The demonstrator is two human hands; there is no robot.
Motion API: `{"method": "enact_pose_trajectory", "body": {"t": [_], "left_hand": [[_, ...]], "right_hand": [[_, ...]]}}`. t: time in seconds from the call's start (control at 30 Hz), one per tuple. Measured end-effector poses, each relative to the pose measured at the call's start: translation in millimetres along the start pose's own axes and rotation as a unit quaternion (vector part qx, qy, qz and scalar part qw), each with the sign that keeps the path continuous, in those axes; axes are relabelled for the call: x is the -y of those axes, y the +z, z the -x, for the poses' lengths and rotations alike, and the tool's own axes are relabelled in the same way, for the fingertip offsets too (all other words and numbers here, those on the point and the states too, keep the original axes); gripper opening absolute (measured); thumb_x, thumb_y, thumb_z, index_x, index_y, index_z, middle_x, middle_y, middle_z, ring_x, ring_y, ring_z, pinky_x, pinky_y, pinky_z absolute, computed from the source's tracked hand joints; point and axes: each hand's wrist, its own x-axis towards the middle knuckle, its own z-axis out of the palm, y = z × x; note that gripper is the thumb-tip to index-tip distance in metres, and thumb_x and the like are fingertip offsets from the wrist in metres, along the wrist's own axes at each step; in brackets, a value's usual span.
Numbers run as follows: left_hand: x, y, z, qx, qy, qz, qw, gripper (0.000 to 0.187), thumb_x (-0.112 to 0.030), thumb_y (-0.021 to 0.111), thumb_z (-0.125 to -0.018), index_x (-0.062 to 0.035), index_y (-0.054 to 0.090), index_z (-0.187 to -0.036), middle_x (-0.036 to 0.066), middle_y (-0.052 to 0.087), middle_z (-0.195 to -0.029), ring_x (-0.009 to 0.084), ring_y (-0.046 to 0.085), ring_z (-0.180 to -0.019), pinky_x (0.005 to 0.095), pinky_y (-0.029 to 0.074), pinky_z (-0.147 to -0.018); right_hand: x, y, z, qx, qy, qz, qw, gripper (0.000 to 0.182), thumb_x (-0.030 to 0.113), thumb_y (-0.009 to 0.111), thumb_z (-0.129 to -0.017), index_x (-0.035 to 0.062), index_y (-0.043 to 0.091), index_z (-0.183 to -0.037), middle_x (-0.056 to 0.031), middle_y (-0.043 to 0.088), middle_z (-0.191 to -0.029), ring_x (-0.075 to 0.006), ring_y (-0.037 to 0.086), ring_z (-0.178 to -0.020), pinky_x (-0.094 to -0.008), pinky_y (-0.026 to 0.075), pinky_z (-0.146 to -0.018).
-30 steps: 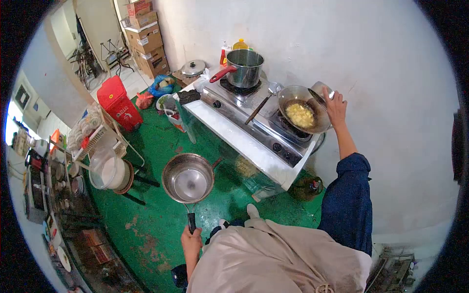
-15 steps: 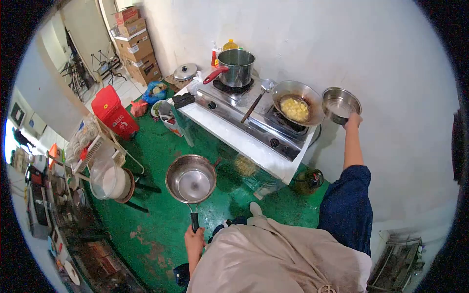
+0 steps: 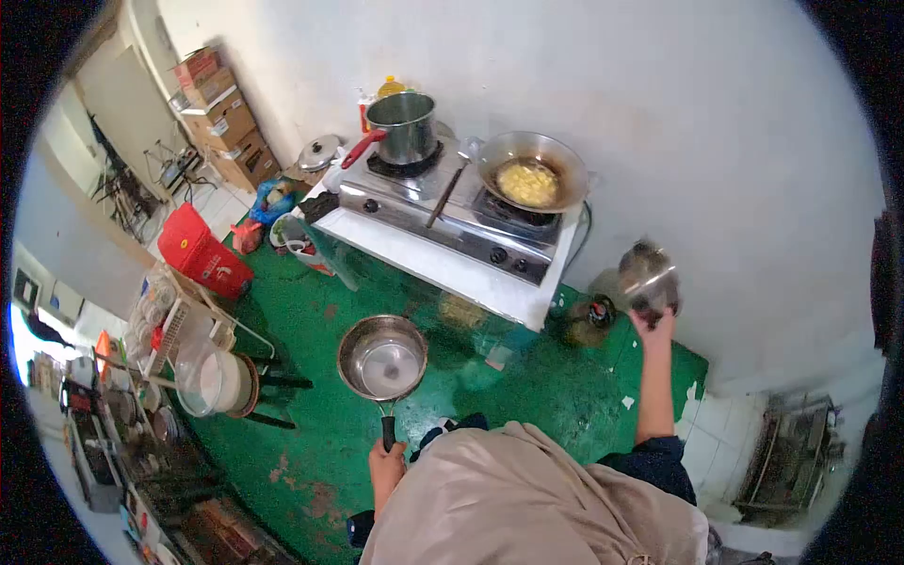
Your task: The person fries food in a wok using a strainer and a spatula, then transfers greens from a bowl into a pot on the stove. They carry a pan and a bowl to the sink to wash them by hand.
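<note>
My left hand (image 3: 384,463) grips the black handle of a metal saucepan (image 3: 384,360), which hangs over the green floor with its open top facing up. At the right, my right hand (image 3: 655,326) holds a shiny metal pot (image 3: 648,275) near the wall. That pot is blurred by motion and looks tilted; whether anything is in it cannot be made out. On the right burner of the stove (image 3: 377,224) sits a wok (image 3: 571,169) with yellow pieces of food (image 3: 527,183). A ladle (image 3: 446,194) lies between the burners.
A red-handled pot (image 3: 403,132) stands on the left burner. Below the stove's right end is a dark round container (image 3: 591,318). A red bin (image 3: 203,252) and a rack holding a clear plastic tub (image 3: 209,377) are at left. Boxes (image 3: 224,121) are stacked behind.
My right hand has moved the metal pot down, away from beside the wok, and it is now tilted. The saucepan in my left hand has shifted slightly right. The view has turned right.
</note>
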Motion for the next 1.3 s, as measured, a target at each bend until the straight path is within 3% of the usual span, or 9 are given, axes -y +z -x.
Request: {"method": "enact_pose_trajectory", "body": {"t": [0.07, 0.1, 0.47, 0.73, 0.87, 0.93, 1.1, 1.2, 1.3], "left_hand": [[18.3, 4.9, -2.6, 0.005, 0.004, -0.035, 0.999, 0.014, -0.009, 0.058, -0.073, -0.0060, 0.045, -0.069, -0.001, 0.041, -0.049, 0.0087, 0.039, -0.037, 0.0257, 0.029, -0.035], [15.3, 10.2, 5.8, 0.009, 0.037, -0.068, 0.997, 0.015, -0.010, 0.059, -0.074, -0.0057, 0.045, -0.070, -0.001, 0.041, -0.049, 0.0086, 0.039, -0.038, 0.0257, 0.029, -0.035], [35.3, 52.2, 43.6, 0.147, 0.063, -0.256, 0.953, 0.033, -0.033, 0.059, -0.083, -0.0005, 0.054, -0.078, 0.002, 0.045, -0.051, 0.0102, 0.040, -0.041, 0.0293, 0.032, -0.040], [56.8, 139.8, -22.7, 0.363, 0.179, -0.442, 0.801, 0.033, -0.031, 0.060, -0.080, 0.0015, 0.056, -0.082, 0.015, 0.051, -0.054, 0.0300, 0.050, -0.050, 0.0401, 0.041, -0.052], [48.9, 218.8, -27.8, 0.457, 0.038, -0.446, 0.768, 0.022, -0.015, 0.062, -0.075, -0.0066, 0.058, -0.096, 0.019, 0.053, -0.072, 0.0350, 0.054, -0.061, 0.0436, 0.043, -0.052], [93.9, 255.6, -74.0, 0.548, 0.375, -0.503, 0.553, 0.025, -0.009, 0.063, -0.071, -0.0097, 0.058, -0.095, 0.021, 0.053, -0.082, 0.0374, 0.054, -0.065, 0.0436, 0.042, -0.051], [62.3, 408.6, 54.9, 0.531, 0.100, -0.550, 0.637, 0.021, -0.012, 0.063, -0.073, -0.0063, 0.058, -0.092, 0.018, 0.054, -0.073, 0.0323, 0.055, -0.058, 0.0407, 0.042, -0.047], [107.1, 501.9, 49.2, 0.538, 0.750, -0.319, 0.215, 0.018, -0.019, 0.062, -0.079, -0.0032, 0.056, -0.083, 0.008, 0.048, -0.057, 0.0207, 0.049, -0.046, 0.0337, 0.039, -0.042], [91.8, 588.3, 156.2, 0.636, 0.137, -0.486, 0.583, 0.025, -0.026, 0.061, -0.082, -0.0037, 0.052, -0.076, 0.001, 0.041, -0.050, 0.0124, 0.042, -0.039, 0.0279, 0.034, -0.039]], "right_hand": [[-29.9, -27.6, 37.9, -0.055, 0.024, 0.040, 0.997, 0.038, 0.023, 0.049, -0.080, 0.0041, 0.045, -0.113, -0.0142, 0.052, -0.101, -0.0300, 0.053, -0.077, -0.0507, 0.055, -0.066], [-48.6, -74.9, 28.4, 0.046, 0.019, 0.044, 0.998, 0.047, 0.021, 0.052, -0.076, 0.0069, 0.040, -0.120, -0.0163, 0.050, -0.106, -0.0351, 0.053, -0.083, -0.0531, 0.055, -0.067], [-105.8, -181.1, 172.6, -0.183, 0.006, 0.062, 0.981, 0.055, 0.007, 0.048, -0.076, 0.0090, 0.025, -0.125, -0.0234, 0.036, -0.122, -0.0445, 0.045, -0.107, -0.0620, 0.050, -0.074], [-112.6, -264.4, 208.0, -0.336, -0.052, -0.060, 0.938, 0.054, 0.008, 0.049, -0.076, 0.0102, 0.021, -0.123, -0.0235, 0.037, -0.118, -0.0455, 0.049, -0.099, -0.0603, 0.052, -0.068], [-94.4, -264.3, 214.5, -0.387, -0.089, -0.137, 0.907, 0.051, 0.008, 0.049, -0.076, 0.0093, 0.023, -0.120, -0.0238, 0.037, -0.118, -0.0446, 0.051, -0.096, -0.0614, 0.051, -0.068], [-82.0, -287.5, 210.2, -0.386, -0.113, -0.195, 0.895, 0.052, 0.008, 0.049, -0.076, 0.0096, 0.022, -0.121, -0.0238, 0.037, -0.119, -0.0446, 0.049, -0.099, -0.0626, 0.050, -0.070], [3.0, -328.2, 190.4, -0.432, -0.176, -0.254, 0.848, 0.055, 0.008, 0.048, -0.077, 0.0111, 0.021, -0.124, -0.0225, 0.030, -0.127, -0.0462, 0.045, -0.106, -0.0658, 0.046, -0.075], [52.7, -388.4, 155.0, -0.480, -0.183, -0.314, 0.799, 0.054, 0.008, 0.049, -0.077, 0.0120, 0.022, -0.124, -0.0210, 0.028, -0.128, -0.0464, 0.044, -0.106, -0.0667, 0.045, -0.078], [117.3, -449.7, 121.3, -0.492, -0.221, -0.341, 0.770, 0.053, 0.009, 0.049, -0.077, 0.0122, 0.024, -0.124, -0.0207, 0.030, -0.128, -0.0466, 0.044, -0.106, -0.0673, 0.044, -0.077]]}}
